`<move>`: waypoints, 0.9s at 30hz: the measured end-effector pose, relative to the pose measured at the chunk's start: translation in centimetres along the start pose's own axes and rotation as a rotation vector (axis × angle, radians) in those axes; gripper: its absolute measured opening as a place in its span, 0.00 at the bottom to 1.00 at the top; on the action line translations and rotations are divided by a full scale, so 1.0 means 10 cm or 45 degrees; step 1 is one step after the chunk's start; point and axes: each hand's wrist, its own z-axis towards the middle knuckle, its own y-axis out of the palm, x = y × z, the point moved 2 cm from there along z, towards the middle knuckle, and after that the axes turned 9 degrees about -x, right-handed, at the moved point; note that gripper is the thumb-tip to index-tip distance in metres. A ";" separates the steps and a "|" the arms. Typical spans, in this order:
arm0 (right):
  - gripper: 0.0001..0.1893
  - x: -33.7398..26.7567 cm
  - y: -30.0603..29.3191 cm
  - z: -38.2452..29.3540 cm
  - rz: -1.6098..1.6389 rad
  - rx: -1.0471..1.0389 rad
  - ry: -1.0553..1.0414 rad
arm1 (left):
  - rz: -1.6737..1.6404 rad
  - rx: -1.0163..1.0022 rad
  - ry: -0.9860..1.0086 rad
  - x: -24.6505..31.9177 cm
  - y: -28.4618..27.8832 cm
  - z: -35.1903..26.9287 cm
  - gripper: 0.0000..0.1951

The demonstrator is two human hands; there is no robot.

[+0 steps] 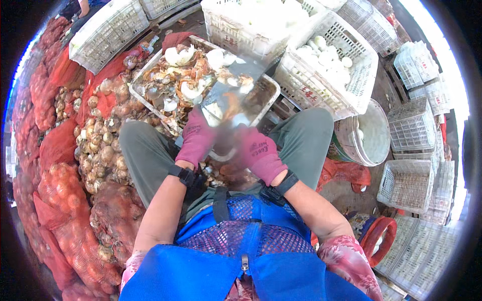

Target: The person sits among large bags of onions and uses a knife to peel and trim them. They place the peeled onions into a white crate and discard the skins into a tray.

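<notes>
My left hand (196, 134), in a pink glove, is at the near rim of a pale plastic tub (148, 107) that holds onion skins and peel scraps (188, 84). Beside it my right hand (260, 150), gloved alike, has its fingers curled near a pale, blurred item. A smudge over the middle of the view hides the fingertips of both hands, so what they hold cannot be told. A flat grey surface (246, 69) lies across the tub. At the left, unpeeled onions (103, 146) lie in a heap.
White crates (312, 92) with peeled onions (325, 56) stand ahead and to the right. Right of my knee is a white bucket (372, 131). Red mesh sacks of onions (67, 210) line the left. Empty-looking crates (406, 184) stand far right. Another person's arm (83, 7) shows at top left.
</notes>
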 end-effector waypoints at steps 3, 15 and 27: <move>0.08 0.00 0.02 -0.02 -0.036 -0.011 0.017 | 0.023 -0.052 -0.042 0.01 -0.01 0.02 0.48; 0.09 0.16 -0.02 0.14 0.041 -0.143 -0.060 | 0.086 -0.092 -0.012 0.00 0.05 0.05 0.47; 0.14 0.49 0.43 0.28 0.139 -0.265 0.076 | -0.143 -0.081 0.036 -0.05 0.05 0.06 0.44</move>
